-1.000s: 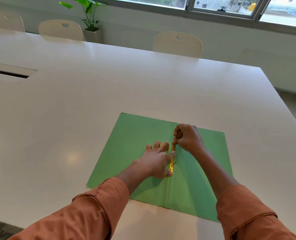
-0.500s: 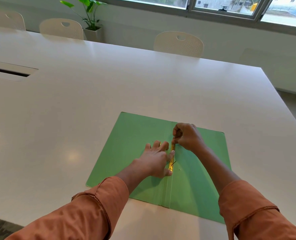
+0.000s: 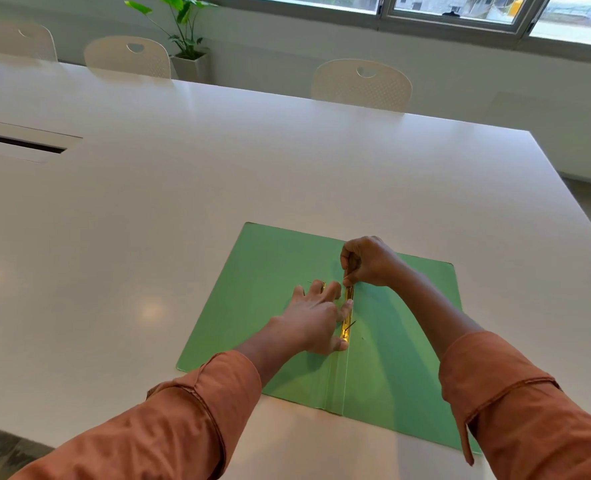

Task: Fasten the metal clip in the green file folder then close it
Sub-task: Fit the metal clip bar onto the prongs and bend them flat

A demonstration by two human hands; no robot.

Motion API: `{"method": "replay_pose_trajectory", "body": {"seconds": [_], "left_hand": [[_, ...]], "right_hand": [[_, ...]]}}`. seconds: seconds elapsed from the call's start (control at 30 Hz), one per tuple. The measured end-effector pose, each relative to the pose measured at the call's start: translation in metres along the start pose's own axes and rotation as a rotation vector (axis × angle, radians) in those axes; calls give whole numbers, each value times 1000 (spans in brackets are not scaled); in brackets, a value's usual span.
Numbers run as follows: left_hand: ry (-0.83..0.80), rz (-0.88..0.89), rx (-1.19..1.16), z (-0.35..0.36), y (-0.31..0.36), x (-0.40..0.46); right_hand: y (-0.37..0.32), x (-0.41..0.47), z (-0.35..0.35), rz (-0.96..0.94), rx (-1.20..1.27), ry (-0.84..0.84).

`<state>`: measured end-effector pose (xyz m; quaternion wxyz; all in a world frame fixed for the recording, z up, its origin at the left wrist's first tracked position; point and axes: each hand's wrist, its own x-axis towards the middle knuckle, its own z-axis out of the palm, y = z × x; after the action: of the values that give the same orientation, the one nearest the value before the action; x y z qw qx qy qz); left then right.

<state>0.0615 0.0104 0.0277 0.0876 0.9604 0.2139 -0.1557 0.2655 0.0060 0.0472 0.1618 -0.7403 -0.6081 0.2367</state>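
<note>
The green file folder lies open and flat on the white table, near its front edge. A gold metal clip runs along the folder's centre fold. My left hand rests flat on the left leaf, fingers spread, with thumb and forefinger touching the clip's near part. My right hand is curled over the clip's far end and pinches it between thumb and fingertips. A thin prong sticks out beside the clip's near half. A small gold piece shows by my left fingertips.
White chairs stand along the table's far side, with a potted plant by the wall. A cable slot is set into the tabletop at far left. The table's right edge drops to the floor.
Both hands stay at the clip. My right hand has shifted slightly toward the far end of the clip; my left hand has barely moved.
</note>
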Motion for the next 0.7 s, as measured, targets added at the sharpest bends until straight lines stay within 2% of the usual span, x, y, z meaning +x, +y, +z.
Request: {"method": "replay_pose_trajectory", "body": {"seconds": [0.17,0.47,0.7], "left_hand": [[1,-7,0,-1,0,0],[-2,-15,-20,-1,1,-1],[-3,-21,-7,-1,2,-1]], "right_hand": [[-1,-1,-1,99,116,2],[3,-15,6,471,559,130],[-3,-9,4,683,688,162]]}}
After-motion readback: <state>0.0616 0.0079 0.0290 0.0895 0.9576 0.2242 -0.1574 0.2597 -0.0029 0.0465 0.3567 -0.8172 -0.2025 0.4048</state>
